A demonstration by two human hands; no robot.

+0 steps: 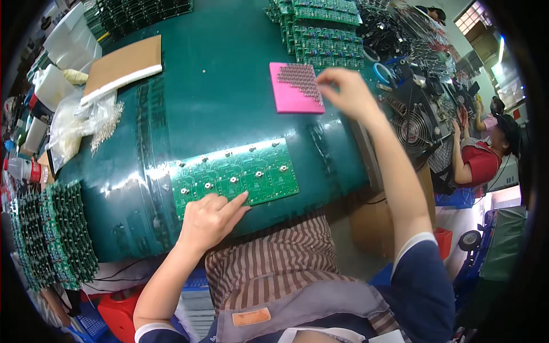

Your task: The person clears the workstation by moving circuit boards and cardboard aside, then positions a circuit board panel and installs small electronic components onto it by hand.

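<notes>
No lettering can be read clearly. The red bottle label (pixel 38 171), the tan apron patch (pixel 251 316) and the green circuit board (pixel 246 170) show marks too small or faint.

Bright light fills the room, with a glowing tube (pixel 501 50) and bright window (pixel 473 17) at upper right. White glare streaks the surface (pixel 217 74) left of the circuit board (pixel 247 166). Edges curve; the corners go black.
</notes>
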